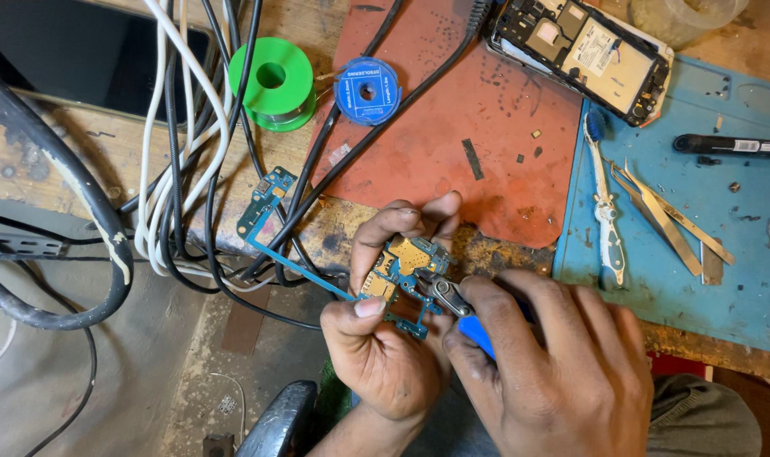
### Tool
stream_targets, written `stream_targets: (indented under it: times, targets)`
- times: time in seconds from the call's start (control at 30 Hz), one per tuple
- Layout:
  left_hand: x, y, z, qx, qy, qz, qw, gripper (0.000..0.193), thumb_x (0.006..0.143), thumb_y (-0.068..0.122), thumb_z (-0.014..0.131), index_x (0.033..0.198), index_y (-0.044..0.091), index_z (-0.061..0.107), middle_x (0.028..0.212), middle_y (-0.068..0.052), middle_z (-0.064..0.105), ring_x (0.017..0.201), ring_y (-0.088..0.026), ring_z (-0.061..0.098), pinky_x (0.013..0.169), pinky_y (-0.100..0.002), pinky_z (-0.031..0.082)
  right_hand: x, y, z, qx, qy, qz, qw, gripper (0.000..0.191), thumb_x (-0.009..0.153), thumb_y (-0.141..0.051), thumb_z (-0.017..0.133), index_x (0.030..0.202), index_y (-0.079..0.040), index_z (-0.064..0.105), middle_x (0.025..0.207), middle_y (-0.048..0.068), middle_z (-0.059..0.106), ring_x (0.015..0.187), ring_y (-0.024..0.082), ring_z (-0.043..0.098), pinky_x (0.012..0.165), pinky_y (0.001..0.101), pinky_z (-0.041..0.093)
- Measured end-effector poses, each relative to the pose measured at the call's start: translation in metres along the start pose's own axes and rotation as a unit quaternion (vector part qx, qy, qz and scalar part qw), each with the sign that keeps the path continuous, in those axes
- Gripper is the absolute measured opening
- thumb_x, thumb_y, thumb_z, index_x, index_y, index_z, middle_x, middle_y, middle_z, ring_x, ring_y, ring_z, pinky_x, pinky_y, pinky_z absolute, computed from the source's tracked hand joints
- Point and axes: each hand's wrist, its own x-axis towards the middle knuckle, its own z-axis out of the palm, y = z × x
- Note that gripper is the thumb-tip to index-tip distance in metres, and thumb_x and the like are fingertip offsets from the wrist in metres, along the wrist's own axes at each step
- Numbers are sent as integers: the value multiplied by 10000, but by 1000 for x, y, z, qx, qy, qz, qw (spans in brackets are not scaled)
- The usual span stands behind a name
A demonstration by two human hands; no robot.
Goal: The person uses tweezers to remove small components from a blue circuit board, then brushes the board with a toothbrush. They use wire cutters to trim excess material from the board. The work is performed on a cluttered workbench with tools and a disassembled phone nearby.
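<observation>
Left hand: fingers closed round a small blue circuit board, thumb on its near edge and fingertips on the far edge, so its gold-shielded face tilts up toward the camera; held in the air just off the worktop's front edge
Right hand: fingers closed round a blue-handled tool, its metal tip resting on the board's right side; the hand sits close beside the left one, apparently for steadiness
Flex strip: thin blue piece running from the board up-left onto the worktop edge, among black and white cables
Red mat: bears a few tiny loose parts and a blue spool; green spool just left of it
Blue mat: tweezers and a white-handled brush laid near
Opened phone shell: inner frame exposed
Clear tub: top right, contents not discernible
</observation>
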Motion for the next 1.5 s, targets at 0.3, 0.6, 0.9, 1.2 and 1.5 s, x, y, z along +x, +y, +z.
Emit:
stream_targets:
  times: [0.3,0.6,0.9,1.2,1.5]
  targets:
    - [-1,-1,1,10,8,15,1000,554,927,341,503,1310,-60,521,1345,-194,498,1426,-373,499,1300,-525,317,3,0,1,-10,9,-23,1000,405,770,-311,831,1102,-94,748,1016,46,700,843,249,656,736,403,487]
    - [-2,-1,1,25,1,27,999,516,947,350,481,1277,-43,530,1342,-200,489,1408,-367,501,1289,-535,318,2,3,1,36,-30,4,999,415,737,-313,836,1080,-98,744,968,52,720,819,255,705,700,394,544]
    - [-1,-5,-2,6,-7,30,1000,480,956,336,474,1232,-51,543,1261,-196,492,1354,-373,507,1239,-518,336,6,28,2,223,-134,87,962,387,754,-271,841,1086,-97,747,1018,88,771,874,263,762,740,353,575]
    - [0,-6,-1,-27,6,20,999,476,930,311,461,1227,-52,543,1348,-239,536,1401,-415,518,1256,-542,355,1,43,14,334,-194,166,907,371,765,-199,836,1110,-80,771,890,32,763,752,118,745,670,275,616]
    - [2,-5,-2,-22,-3,18,1000,542,941,300,464,1306,-94,536,1342,-279,566,1424,-423,518,1302,-564,350,-5,45,11,291,-171,156,928,403,733,-223,840,1113,-115,762,909,40,789,799,133,726,730,277,586]
